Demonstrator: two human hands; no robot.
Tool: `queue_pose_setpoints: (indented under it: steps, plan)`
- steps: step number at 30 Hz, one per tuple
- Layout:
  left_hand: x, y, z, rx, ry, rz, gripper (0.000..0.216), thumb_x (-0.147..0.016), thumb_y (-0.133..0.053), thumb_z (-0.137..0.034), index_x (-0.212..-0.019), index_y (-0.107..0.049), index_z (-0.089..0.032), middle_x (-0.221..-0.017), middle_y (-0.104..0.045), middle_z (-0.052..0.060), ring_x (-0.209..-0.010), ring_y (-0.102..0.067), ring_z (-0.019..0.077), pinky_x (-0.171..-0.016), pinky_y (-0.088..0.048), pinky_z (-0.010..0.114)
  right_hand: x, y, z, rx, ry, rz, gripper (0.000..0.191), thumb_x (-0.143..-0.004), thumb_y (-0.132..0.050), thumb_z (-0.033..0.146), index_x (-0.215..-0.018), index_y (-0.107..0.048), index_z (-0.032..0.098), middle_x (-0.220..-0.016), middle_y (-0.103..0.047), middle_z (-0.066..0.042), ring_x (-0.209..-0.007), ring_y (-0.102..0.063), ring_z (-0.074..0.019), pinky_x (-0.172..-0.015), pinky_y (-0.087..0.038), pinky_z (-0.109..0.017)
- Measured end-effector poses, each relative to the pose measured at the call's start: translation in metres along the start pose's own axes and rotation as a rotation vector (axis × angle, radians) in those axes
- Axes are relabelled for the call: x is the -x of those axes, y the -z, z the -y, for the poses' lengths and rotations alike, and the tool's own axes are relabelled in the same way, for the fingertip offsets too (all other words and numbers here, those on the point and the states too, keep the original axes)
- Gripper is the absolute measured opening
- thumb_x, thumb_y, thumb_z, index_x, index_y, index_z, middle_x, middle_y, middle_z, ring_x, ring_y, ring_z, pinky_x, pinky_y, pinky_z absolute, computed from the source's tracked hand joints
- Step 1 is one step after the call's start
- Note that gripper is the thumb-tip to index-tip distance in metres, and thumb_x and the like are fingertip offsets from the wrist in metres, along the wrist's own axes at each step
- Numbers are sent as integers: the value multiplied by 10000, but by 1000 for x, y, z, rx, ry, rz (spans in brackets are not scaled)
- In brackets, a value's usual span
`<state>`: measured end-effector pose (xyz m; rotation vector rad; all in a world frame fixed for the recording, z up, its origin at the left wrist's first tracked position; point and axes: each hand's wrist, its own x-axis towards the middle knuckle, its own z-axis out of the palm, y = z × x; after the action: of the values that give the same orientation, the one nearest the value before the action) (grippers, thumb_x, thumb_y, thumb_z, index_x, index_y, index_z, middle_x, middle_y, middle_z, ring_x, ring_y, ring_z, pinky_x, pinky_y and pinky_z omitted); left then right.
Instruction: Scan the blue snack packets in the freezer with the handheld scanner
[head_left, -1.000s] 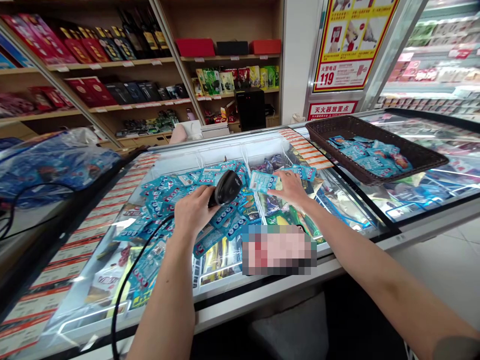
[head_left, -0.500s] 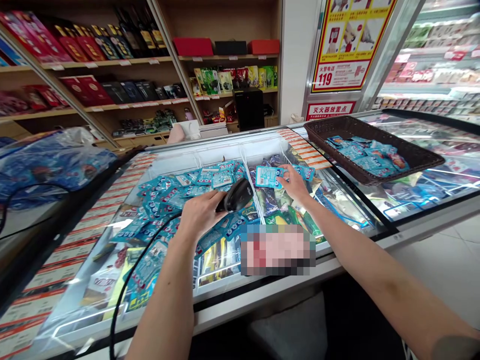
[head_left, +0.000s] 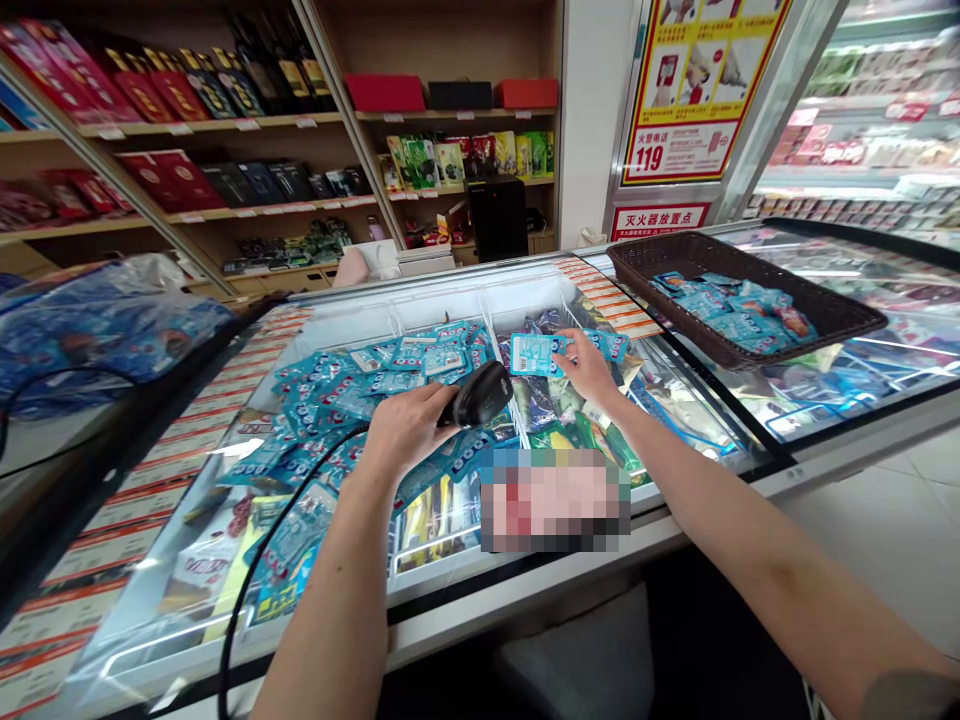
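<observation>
My left hand (head_left: 403, 425) is closed round a black corded barcode scanner (head_left: 484, 393), whose head points at a small blue packet (head_left: 534, 353). That packet is pinched in my right hand (head_left: 592, 370) and held up over the open chest freezer (head_left: 450, 300). Under both hands lies a heap of several similar blue packets (head_left: 337, 400) in the freezer's left compartment. Darker wrapped goods (head_left: 559, 420) fill the compartment below my right hand.
A dark wicker basket (head_left: 825, 315) holding several blue packets rests on the freezer's glass lid at the right. A blue plastic bag (head_left: 97, 335) lies at the left. Wooden shelves (head_left: 247, 125) of boxed goods stand behind, and a refrigerated display (head_left: 885, 120) at far right.
The scanner in my left hand has moved right toward the blue packet, and my right hand has lifted the packet slightly up and right. In the last half second almost nothing moved.
</observation>
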<state>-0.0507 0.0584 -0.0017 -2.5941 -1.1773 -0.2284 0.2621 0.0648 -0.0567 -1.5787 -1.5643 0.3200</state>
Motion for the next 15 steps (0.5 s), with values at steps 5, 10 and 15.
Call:
queue_pose_setpoints:
  steps: [5, 10, 15]
  plan:
    - [0, -1, -1, 2, 3, -2, 354, -887, -545, -381, -1192, -626, -220, -1074, -726, 74, -921, -692, 256, -662, -436, 310, 0, 1, 0, -18, 9, 5, 400, -885, -500, 357, -1257, -500, 211, -883, -693, -59, -895, -663, -273, -829, -497, -409]
    - [-1, -1, -2, 5, -4, -3, 346, -884, -553, -372, -1185, -625, -219, -1077, -725, 73, -927, -691, 253, -669, -440, 307, 0, 0, -2, -4, 11, 2, 415, -899, -490, 382, -1279, -497, 216, -897, -687, -67, -891, -663, -270, -811, -504, -408]
    - [0, -2, -1, -10, -17, -23, 349, -881, -560, -376, -1184, -626, -217, -1055, -726, 63, -905, -692, 259, -656, -436, 318, -1, 1, -2, 19, -19, -22, 427, -884, -508, 362, -1280, -499, 205, -918, -684, -60, -923, -663, -260, -857, -495, -401]
